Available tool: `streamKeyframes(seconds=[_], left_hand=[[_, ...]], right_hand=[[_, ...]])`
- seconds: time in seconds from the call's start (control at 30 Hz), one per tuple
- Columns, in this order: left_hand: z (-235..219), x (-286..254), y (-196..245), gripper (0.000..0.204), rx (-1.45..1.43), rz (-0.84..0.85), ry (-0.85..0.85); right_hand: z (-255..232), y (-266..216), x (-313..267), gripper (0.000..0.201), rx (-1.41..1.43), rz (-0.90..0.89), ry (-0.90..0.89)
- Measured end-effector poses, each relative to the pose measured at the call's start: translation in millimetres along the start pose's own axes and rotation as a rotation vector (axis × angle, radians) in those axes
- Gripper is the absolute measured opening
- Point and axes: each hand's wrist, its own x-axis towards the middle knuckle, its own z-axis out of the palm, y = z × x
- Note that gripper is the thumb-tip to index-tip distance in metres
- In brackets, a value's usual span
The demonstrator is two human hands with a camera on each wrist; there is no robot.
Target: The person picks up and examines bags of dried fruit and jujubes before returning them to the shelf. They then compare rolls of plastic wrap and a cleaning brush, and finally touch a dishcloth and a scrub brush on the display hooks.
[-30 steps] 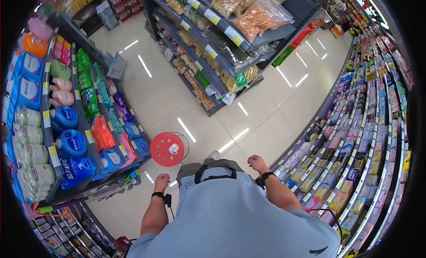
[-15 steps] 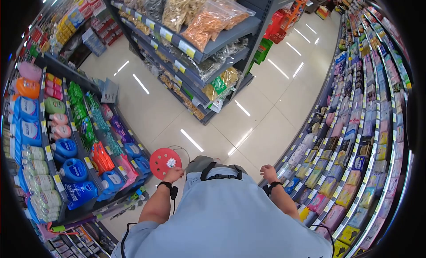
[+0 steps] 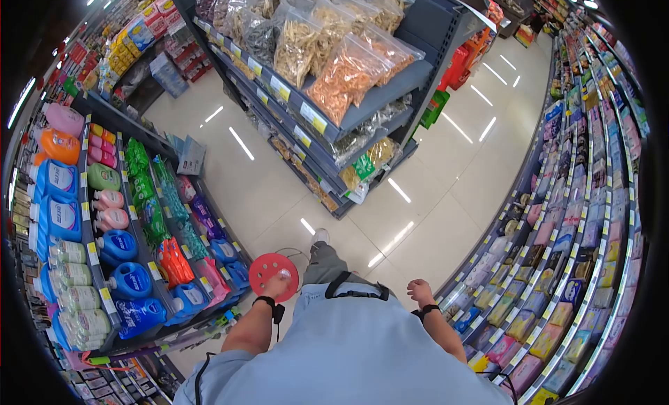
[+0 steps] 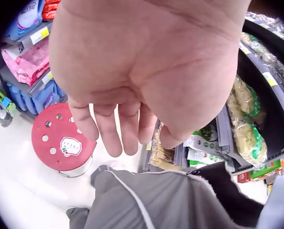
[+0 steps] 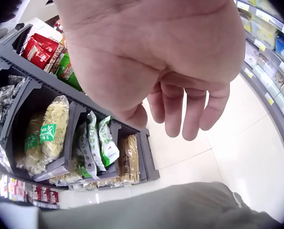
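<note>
My left hand (image 3: 277, 288) hangs at my side with nothing in it, overlapping a round red stool (image 3: 262, 267) in the head view. In the left wrist view its fingers (image 4: 111, 136) are loosely bent, and the stool's red seat with holes and a white label stands on the floor beyond them. My right hand (image 3: 419, 291) hangs on the other side, between my body and the right-hand shelves. Its fingers (image 5: 173, 114) droop in a relaxed curve around nothing in the right wrist view.
At the left a shelf unit holds blue detergent bottles (image 3: 132, 279) and coloured packs. Ahead stands a shelf end with bagged dried goods (image 3: 348, 78). Long curved shelves (image 3: 557, 266) of small packs line the right. Tiled floor (image 3: 432, 189) runs between them.
My view has turned and moved forward; a shoe now shows ahead of my body. My left arm swung forward, so the left hand now overlaps the stool. The right hand still holds nothing.
</note>
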Motion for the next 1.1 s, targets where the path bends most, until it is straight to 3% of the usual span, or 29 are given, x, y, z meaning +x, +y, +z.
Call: streamKeyframes(seconds=[0.03, 0.1, 0.17, 0.23, 0.3, 0.37, 0.53, 0.6, 0.7, 0.8, 0.87, 0.97, 1.1], left_hand=[[-5.5, -10.8, 14.4, 0.040, -0.041, -0.088, -0.057], [-6.0, 15.2, 7.1, 0.038, -0.037, -0.057, -0.029], [-19.2, 27.3, 29.6, 0.033, -0.292, -0.048, -0.061], [-62.0, 27.0, 109.4, 0.027, -0.315, -0.030, 0.003], [-96.1, 56.2, 151.6, 0.023, -0.126, 0.259, 0.210], [-146.5, 60.1, 236.9, 0.021, -0.200, 0.425, 0.406], [-276.4, 57.0, 415.7, 0.019, -0.340, 0.684, 0.529], [-316.4, 56.6, 465.6, 0.017, -0.340, 0.915, 0.616], [-353.5, 72.5, 512.9, 0.016, -0.376, 1.045, 0.614], [-371.0, 79.2, 546.4, 0.016, -0.454, 1.135, 0.603], [-379.9, 86.1, 561.7, 0.017, -0.435, 1.196, 0.652], [-401.3, 87.6, 586.1, 0.019, -0.424, 1.309, 0.692], [-447.8, 84.8, 621.2, 0.022, -0.354, 1.386, 0.824]], right_hand=[[2.4, -12.9, 4.5, 0.026, -0.028, -0.031, 0.000], [8.8, -41.8, 12.1, 0.026, -0.040, -0.083, 0.025], [19.7, -79.6, 15.5, 0.027, -0.055, -0.134, 0.049], [35.2, -116.1, 19.7, 0.030, -0.078, -0.177, 0.059], [56.8, -147.9, 30.3, 0.029, -0.088, -0.203, 0.060], [79.3, -178.4, 43.3, 0.029, -0.101, -0.228, 0.060], [141.7, -258.3, 72.1, 0.032, -0.343, -0.344, 0.001], [161.5, -282.2, 83.2, 0.031, -0.345, -0.424, -0.020], [190.5, -325.8, 71.4, 0.030, -0.298, -0.411, 0.025], [191.2, -298.3, 117.0, 0.036, -0.414, -0.420, 0.126], [183.8, -276.3, 126.7, 0.036, -0.330, -0.404, 0.135], [178.6, -276.9, 84.0, 0.027, -0.117, -0.198, 0.130], [147.0, -222.6, 93.3, 0.024, -0.085, 0.120, 0.114]])
